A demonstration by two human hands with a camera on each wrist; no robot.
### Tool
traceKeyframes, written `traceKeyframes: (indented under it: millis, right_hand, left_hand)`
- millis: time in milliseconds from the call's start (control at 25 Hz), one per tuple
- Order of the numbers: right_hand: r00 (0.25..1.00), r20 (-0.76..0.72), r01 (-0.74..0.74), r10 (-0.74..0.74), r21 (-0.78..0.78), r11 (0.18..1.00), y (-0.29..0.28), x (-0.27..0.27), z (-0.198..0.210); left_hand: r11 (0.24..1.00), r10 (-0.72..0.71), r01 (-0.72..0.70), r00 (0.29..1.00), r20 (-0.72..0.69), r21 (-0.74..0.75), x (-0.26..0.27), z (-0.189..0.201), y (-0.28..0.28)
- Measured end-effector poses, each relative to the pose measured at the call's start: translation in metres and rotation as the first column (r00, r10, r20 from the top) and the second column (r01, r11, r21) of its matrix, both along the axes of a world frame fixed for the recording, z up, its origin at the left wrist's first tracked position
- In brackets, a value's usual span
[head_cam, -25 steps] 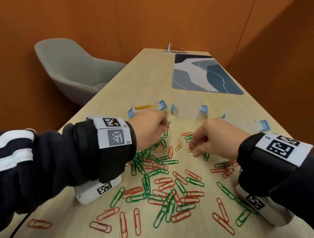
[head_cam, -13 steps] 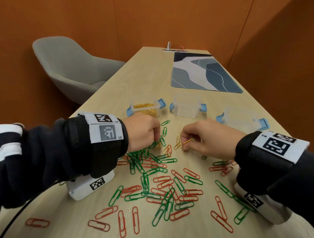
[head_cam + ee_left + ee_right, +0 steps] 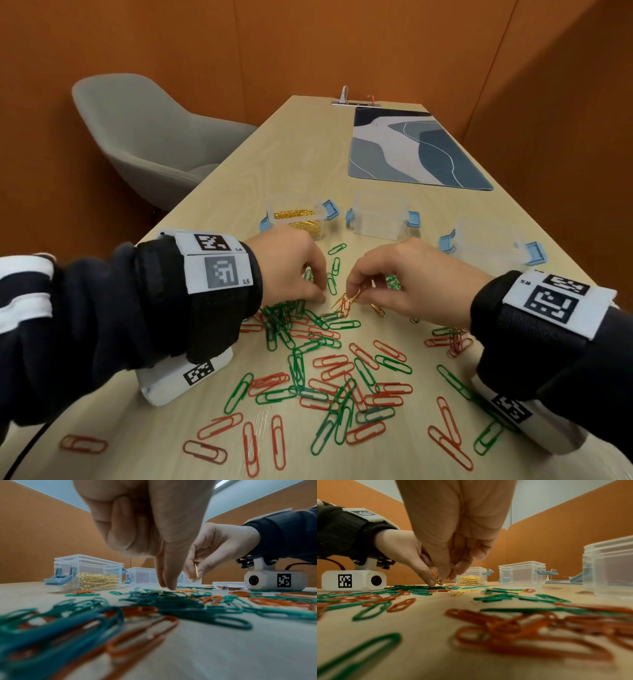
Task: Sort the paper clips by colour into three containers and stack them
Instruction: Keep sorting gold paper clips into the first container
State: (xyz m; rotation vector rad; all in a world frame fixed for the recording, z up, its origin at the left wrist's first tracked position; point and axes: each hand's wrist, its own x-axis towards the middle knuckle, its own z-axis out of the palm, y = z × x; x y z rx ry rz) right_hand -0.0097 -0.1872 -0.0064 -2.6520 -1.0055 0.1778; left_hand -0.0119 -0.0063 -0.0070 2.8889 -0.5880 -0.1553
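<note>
Red and green paper clips (image 3: pixel 329 370) lie scattered over the near table. Three clear containers with blue latches stand behind them: the left one (image 3: pixel 298 219) holds gold clips, the middle one (image 3: pixel 380 216) and the right one (image 3: pixel 489 240) hold nothing. My right hand (image 3: pixel 354 294) pinches gold clips (image 3: pixel 196 570) just above the table. A few loose gold clips (image 3: pixel 377 310) lie under it. My left hand (image 3: pixel 321 297) points thumb and forefinger down onto the pile beside them, other fingers curled. What is between those tips is hidden.
A grey chair (image 3: pixel 147 137) stands off the table's left edge. A blue-grey desk mat (image 3: pixel 411 147) lies at the far right. White wrist camera blocks (image 3: pixel 181 380) (image 3: pixel 520 421) sit on the table under each forearm.
The right hand has moved left and lifted gold clips off the table. The left hand has come down and right, so the two sets of fingertips are now close together.
</note>
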Motion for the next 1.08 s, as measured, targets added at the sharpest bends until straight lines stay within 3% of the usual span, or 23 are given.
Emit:
traceKeyframes:
  millis: [200, 440, 680, 800, 920, 1080]
  right_hand:
    - [0.998, -0.053, -0.034, 0.03, -0.088, 0.996, 0.004, -0.001, 0.0]
    - [0.985, -0.011, 0.17, -0.17, 0.02, 0.985, -0.006, -0.001, 0.0]
    - [0.969, -0.132, 0.213, -0.208, 0.025, 0.977, -0.009, -0.006, 0.0]
    - [0.963, -0.132, 0.233, -0.233, -0.019, 0.972, -0.008, -0.005, 0.001]
    - [0.939, -0.166, 0.293, -0.302, -0.077, 0.953, -0.008, -0.002, 0.002]
    - [0.93, -0.16, 0.312, -0.33, -0.129, 0.941, -0.006, -0.001, -0.002]
  left_hand:
    - [0.999, -0.049, 0.049, 0.998, -0.035, 0.004, 0.0, -0.002, -0.001]
    - [0.998, -0.051, 0.049, 0.997, -0.059, -0.025, -0.004, -0.001, -0.004]
    - [0.999, -0.013, 0.015, 0.998, -0.066, 0.03, -0.008, -0.002, 0.001]
    - [0.999, 0.014, -0.013, 0.999, -0.035, 0.045, -0.011, -0.001, 0.006]
    - [0.999, -0.013, 0.012, 1.0, -0.024, -0.033, -0.012, 0.001, 0.006]
    - [0.995, -0.096, 0.094, 0.99, -0.108, -0.02, -0.009, -0.002, -0.002]
